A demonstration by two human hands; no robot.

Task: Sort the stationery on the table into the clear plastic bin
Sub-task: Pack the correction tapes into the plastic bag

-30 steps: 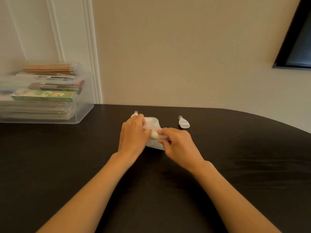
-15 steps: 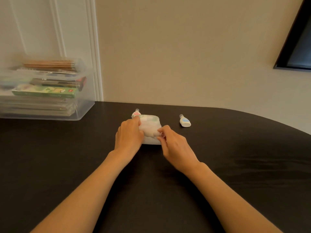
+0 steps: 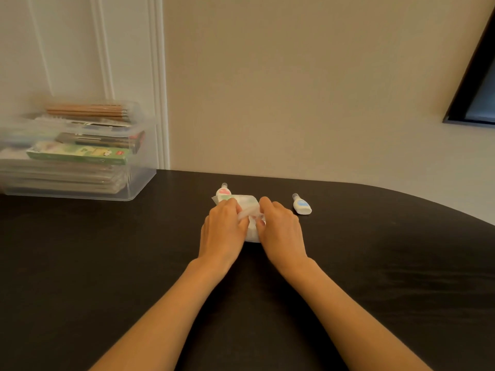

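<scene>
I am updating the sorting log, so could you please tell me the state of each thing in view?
White pouch: crumpled, on the table, gripped from both sides.
Left hand: grips the pouch.
Right hand: grips the pouch.
Pink-label bottle: lying down, partly hidden behind the left hand.
Blue-label bottle: lying down, untouched.
Clear plastic bin: stacked nearly full.
</scene>
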